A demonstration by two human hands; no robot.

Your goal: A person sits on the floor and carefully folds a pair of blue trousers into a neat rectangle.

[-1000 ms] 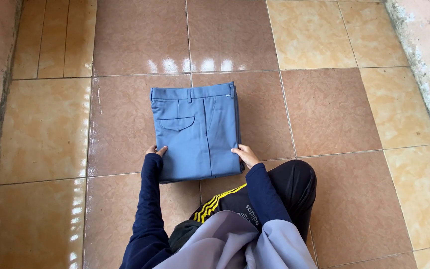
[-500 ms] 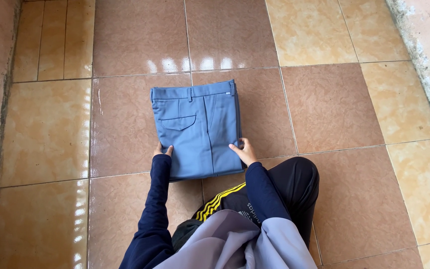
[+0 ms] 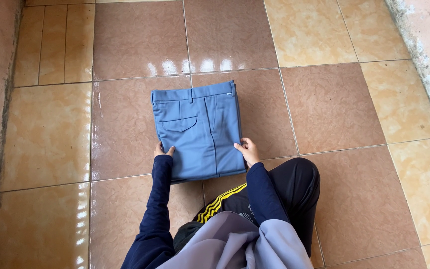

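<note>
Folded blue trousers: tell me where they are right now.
In the head view the folded blue trousers lie flat on the brown tiled floor, centre frame, just ahead of the person's knee, with the left hand and right hand at their side edges.

Navy blue long sleeves run down to both wrists. Grey-lilac cloth drapes over the chest. Black trousers carry yellow side stripes.

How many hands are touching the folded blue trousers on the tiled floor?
2: the left hand at the folded blue trousers' left edge, the right hand at their right edge.
</note>
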